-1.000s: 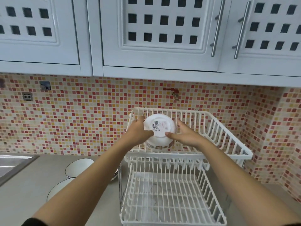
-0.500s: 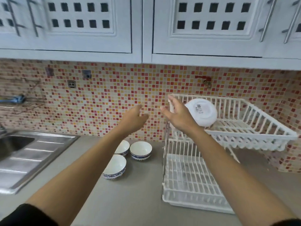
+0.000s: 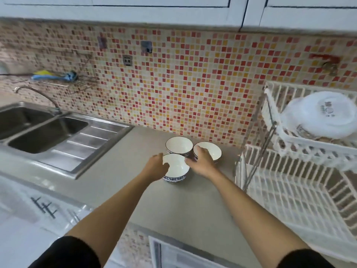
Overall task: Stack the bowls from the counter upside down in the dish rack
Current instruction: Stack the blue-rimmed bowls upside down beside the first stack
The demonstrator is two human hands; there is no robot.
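Three white bowls with blue patterned sides stand upright on the grey counter (image 3: 123, 190). The front bowl (image 3: 176, 168) has my left hand (image 3: 156, 167) curled over its left rim. My right hand (image 3: 201, 161) lies over the gap between the front bowl and the back right bowl (image 3: 211, 150), its blurred fingertips at the front bowl's right rim. The back left bowl (image 3: 179, 145) is untouched. At the right stands the white two-tier dish rack (image 3: 309, 143), with a white upside-down bowl (image 3: 318, 115) in its upper tier.
A steel double sink (image 3: 48, 132) with a tap (image 3: 36, 93) fills the left of the counter. The mosaic tile wall runs behind, with white cabinets above. The rack's lower tier (image 3: 289, 194) holds no dishes.
Both hands let go of the upside-down bowl in the upper tier, swung left and came down onto the counter bowls. The view turned left and downward.
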